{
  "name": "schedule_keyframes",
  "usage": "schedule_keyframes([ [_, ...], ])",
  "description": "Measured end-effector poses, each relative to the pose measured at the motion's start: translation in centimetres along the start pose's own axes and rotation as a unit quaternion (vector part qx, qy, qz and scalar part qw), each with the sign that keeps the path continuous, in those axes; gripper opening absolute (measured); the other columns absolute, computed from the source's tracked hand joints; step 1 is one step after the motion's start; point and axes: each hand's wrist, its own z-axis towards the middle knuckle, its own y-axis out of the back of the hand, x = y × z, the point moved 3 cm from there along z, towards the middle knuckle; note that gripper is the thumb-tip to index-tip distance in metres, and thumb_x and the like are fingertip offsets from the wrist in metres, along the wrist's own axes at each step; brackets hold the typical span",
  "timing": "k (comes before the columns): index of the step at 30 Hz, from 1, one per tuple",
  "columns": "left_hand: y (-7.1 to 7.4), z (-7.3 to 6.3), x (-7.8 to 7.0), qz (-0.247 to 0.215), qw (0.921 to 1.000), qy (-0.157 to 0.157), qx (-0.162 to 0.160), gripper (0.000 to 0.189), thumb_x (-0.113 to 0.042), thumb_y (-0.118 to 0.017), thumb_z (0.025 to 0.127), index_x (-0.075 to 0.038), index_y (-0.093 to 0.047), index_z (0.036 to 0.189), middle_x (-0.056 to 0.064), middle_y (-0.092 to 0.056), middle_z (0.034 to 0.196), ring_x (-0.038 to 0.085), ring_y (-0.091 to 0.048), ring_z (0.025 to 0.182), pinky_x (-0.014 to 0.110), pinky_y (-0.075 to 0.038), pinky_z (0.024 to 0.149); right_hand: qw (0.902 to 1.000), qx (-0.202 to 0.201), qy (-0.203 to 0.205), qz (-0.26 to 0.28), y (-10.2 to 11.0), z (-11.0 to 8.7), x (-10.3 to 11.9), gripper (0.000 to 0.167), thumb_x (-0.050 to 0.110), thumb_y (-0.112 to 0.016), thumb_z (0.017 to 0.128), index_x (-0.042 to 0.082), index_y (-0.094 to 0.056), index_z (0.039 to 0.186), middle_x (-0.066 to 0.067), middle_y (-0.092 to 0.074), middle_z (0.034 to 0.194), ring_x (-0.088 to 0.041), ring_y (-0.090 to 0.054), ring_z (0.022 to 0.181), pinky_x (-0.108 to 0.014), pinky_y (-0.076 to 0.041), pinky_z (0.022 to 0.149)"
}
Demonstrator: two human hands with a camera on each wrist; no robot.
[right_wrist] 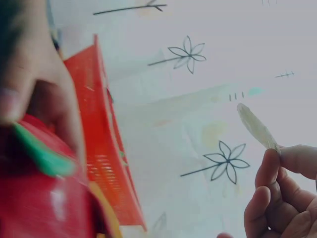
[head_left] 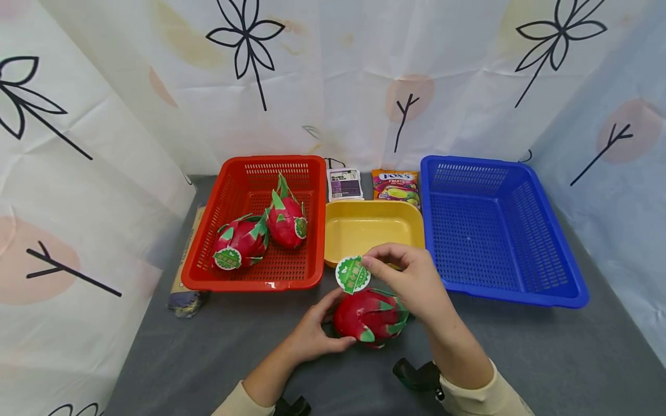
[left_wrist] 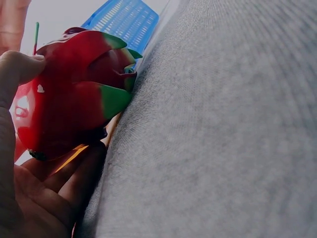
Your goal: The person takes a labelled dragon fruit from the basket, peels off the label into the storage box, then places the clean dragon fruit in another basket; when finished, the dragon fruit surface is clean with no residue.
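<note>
One green label [head_left: 353, 274] was pinched by its edge in the R hand [head_left: 411, 280], close by the dragon fruit [head_left: 359, 318], which the L hand [head_left: 314, 330] gripped on the near side of the yellow tray [head_left: 372, 222]. Good work prob. required a steady L hold, R pinch confined to the label's rim, & smooth red skin chosen w/o leaf tips [head_left: 367, 335] beneath.

Head looks forward and down over the worktop [head_left: 520, 346]; wrist views sit close (left facing the blue basket [left_wrist: 124, 22], right the red basket [right_wrist: 91, 99]), sharing the dragon fruit [left_wrist: 74, 94]
</note>
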Motion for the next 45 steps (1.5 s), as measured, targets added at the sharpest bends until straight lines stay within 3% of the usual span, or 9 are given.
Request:
schedule_keyframes([
  [5, 0.0, 0.0, 0.0, -0.003, 1.0, -0.003, 0.005, 0.084, -0.017, -0.083, 0.082, -0.011, -0.041, 0.155, 0.01, -0.055, 0.146, 0.026, -0.055, 0.129, 0.035, -0.052, 0.1, 0.9996, -0.022, -0.003, 0.02, 0.7, 1.6, 0.5, 0.016, 0.016, -0.075, 0.096, 0.0, -0.076, 0.1, -0.01, -0.072, 0.088, -0.027, -0.062, 0.081, -0.028, -0.055, 0.072],
  [11, 0.5, -0.4, -0.2, 0.0, 0.9999, -0.01, 0.004, 0.085, -0.018, -0.082, 0.082, -0.008, -0.04, 0.155, 0.014, -0.052, 0.15, 0.025, -0.052, 0.133, 0.036, -0.05, 0.104, 0.9973, -0.033, -0.038, 0.053, 0.5, 3.8, 0.0, 0.023, 0.019, -0.073, 0.097, -0.003, -0.074, 0.104, -0.014, -0.072, 0.094, -0.029, -0.064, 0.09, -0.036, -0.055, 0.087],
  [18, 1.3, -0.6, -0.3, 0.006, 0.9999, 0.011, 0.008, 0.085, -0.017, -0.082, 0.081, -0.012, -0.04, 0.155, 0.011, -0.051, 0.151, 0.026, -0.05, 0.135, 0.037, -0.048, 0.105, 0.9943, -0.039, -0.076, 0.064, -0.1, 6.1, -2.4, 0.026, 0.02, -0.072, 0.098, -0.003, -0.074, 0.107, -0.016, -0.073, 0.099, -0.034, -0.064, 0.088, -0.034, -0.058, 0.08],
  [23, 1.9, -0.9, -0.3, 0.008, 0.9997, 0.024, 0.003, 0.085, -0.016, -0.083, 0.081, -0.014, -0.041, 0.155, 0.012, -0.049, 0.153, 0.027, -0.049, 0.137, 0.036, -0.047, 0.106, 0.9918, -0.037, -0.108, 0.058, -0.8, 7.5, -4.7, 0.025, 0.022, -0.071, 0.099, -0.002, -0.074, 0.108, -0.015, -0.074, 0.099, -0.029, -0.06, 0.079, -0.033, -0.058, 0.076],
  [31, 2.3, -1.2, -0.3, 0.008, 0.9995, 0.03, 0.007, 0.086, -0.017, -0.083, 0.081, -0.016, -0.04, 0.156, 0.013, -0.047, 0.155, 0.028, -0.047, 0.138, 0.035, -0.046, 0.107, 0.9853, -0.023, -0.166, 0.03, -1.3, 9.0, -6.9, 0.025, 0.025, -0.071, 0.098, 0.002, -0.076, 0.106, -0.013, -0.075, 0.099, -0.043, -0.06, 0.1, -0.035, -0.058, 0.078],
  [38, 2.6, -1.3, -0.3, 0.012, 0.9992, 0.039, -0.001, 0.087, -0.016, -0.083, 0.08, -0.012, -0.04, 0.156, 0.013, -0.046, 0.155, 0.027, -0.046, 0.139, 0.034, -0.045, 0.109, 0.9782, 0.013, -0.207, -0.015, -1.5, 10.1, -8.7, 0.024, 0.024, -0.071, 0.098, 0.002, -0.078, 0.104, -0.011, -0.075, 0.098, -0.025, -0.055, 0.08, -0.032, -0.057, 0.074],
  [45, 2.8, -1.2, -0.4, 0.008, 0.9986, 0.052, -0.004, 0.087, -0.015, -0.084, 0.081, -0.014, -0.04, 0.157, 0.013, -0.044, 0.157, 0.028, -0.044, 0.141, 0.031, -0.043, 0.109, 0.9698, 0.045, -0.235, -0.049, -2.0, 10.8, -10.1, 0.022, 0.023, -0.072, 0.097, 0.002, -0.079, 0.098, -0.011, -0.074, 0.093, -0.021, -0.05, 0.07, -0.028, -0.05, 0.065],
])
